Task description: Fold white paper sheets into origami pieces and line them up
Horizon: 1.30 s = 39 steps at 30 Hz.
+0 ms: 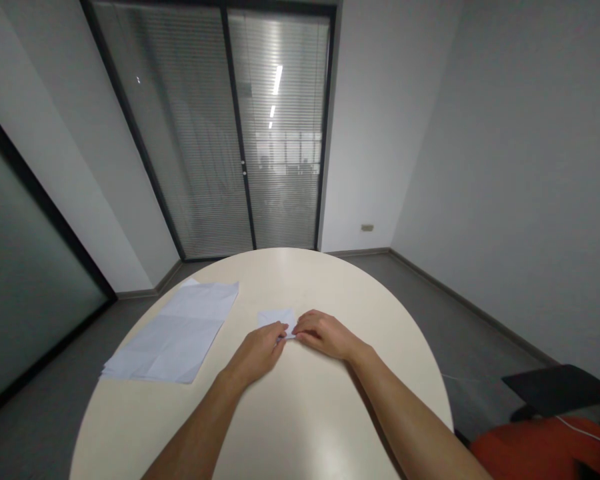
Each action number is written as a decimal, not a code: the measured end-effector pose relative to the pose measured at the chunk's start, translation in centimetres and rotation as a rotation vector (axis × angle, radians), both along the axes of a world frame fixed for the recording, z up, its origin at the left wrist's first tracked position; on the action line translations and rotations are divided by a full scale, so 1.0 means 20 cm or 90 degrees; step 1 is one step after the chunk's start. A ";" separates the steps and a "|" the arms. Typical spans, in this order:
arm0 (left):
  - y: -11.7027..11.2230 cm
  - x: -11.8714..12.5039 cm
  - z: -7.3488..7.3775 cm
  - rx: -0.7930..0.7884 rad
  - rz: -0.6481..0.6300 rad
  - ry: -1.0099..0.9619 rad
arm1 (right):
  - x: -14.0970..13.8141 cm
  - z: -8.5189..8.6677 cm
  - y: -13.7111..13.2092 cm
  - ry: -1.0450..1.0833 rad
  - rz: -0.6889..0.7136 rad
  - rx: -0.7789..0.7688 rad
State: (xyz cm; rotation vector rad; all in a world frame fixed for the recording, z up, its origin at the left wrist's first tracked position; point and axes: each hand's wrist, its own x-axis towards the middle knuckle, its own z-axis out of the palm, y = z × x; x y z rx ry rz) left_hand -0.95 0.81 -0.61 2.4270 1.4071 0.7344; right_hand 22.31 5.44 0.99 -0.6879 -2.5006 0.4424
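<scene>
A small folded piece of white paper (276,316) lies on the round cream table, between my two hands. My left hand (259,350) has its fingers closed on the near left edge of the paper. From the other side, my right hand (325,331) pinches the near right edge, thumb and fingers together. The fingertips almost meet at the paper's near edge, and they hide part of it.
Several large creased white sheets (180,333) lie stacked on the table's left side. The tabletop (300,273) ends in a curved edge. A chair with an orange seat (530,447) stands at the lower right. Glass doors with blinds (280,200) are beyond the table.
</scene>
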 end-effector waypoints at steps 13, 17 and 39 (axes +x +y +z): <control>-0.02 0.05 0.07 0.057 -0.070 -0.062 | 0.03 -0.07 0.05 0.020 -0.080 0.009; -0.01 0.03 0.06 0.097 0.015 -0.019 | 0.04 -0.06 0.05 -0.010 -0.148 -0.018; 0.03 0.01 0.01 0.197 0.222 -0.166 | 0.04 -0.04 0.05 0.217 -0.239 -0.119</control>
